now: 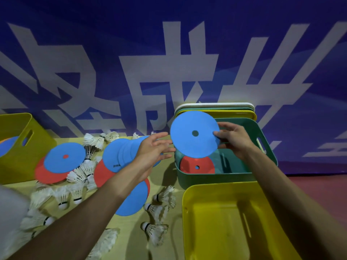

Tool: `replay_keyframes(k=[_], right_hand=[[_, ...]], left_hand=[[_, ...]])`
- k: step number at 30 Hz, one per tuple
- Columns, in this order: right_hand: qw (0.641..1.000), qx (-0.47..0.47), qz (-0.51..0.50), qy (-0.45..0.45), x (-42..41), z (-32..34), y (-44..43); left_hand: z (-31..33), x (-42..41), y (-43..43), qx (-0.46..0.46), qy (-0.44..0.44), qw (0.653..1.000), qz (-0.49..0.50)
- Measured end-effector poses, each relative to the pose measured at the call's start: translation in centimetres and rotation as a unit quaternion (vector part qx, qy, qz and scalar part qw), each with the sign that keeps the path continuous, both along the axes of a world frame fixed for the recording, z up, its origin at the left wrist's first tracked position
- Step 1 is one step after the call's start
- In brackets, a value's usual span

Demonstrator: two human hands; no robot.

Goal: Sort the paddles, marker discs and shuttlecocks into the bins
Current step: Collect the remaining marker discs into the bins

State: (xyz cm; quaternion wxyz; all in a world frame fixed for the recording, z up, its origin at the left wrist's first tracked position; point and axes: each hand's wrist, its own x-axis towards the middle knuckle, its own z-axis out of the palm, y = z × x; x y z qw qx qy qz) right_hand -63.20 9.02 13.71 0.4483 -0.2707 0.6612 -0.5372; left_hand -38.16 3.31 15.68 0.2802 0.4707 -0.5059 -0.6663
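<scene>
Many feathered shuttlecocks (157, 210) are strewn on the pale desk (129, 239) before a blue banner (112, 53). A round blue marker disc (187, 147) is pinched by the right hand (235, 139) above the green bin (216, 178); the left hand (152, 150) is spread open beside it.

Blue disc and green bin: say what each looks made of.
The blue disc: probably soft rubber or flexible plastic, matte; it is thin, flat, glare-free. The green bin: likely moulded hard plastic, smooth satin; rounded corners, cut-out handle slot.
</scene>
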Motion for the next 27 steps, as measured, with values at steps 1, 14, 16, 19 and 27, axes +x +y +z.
replay_keyframes(k=[1,14,16,19,27], right_hand=[[1.0,0.006,-0.021,0.011,-0.4,-0.2,0.1],[0.958,0.202,0.035,0.203,0.5,-6.3,-1.9],[0.959,0.212,0.055,0.183,0.9,-7.0,-2.3],[0.939,0.265,0.08,0.204,0.9,-7.7,-2.3],[0.907,0.225,0.082,0.347,1.4,-5.9,-2.1]], left_hand=[[-0.1,0.2,-0.1,-0.001,-0.003,1.0,0.001],[-0.7,3.6,-0.7,-0.024,-0.043,0.998,0.033],[-0.8,4.0,-0.7,-0.021,-0.042,0.998,0.038],[-0.8,4.4,-0.6,-0.016,-0.041,0.998,0.042],[-1.1,5.3,-0.2,-0.012,-0.04,0.998,0.044]])
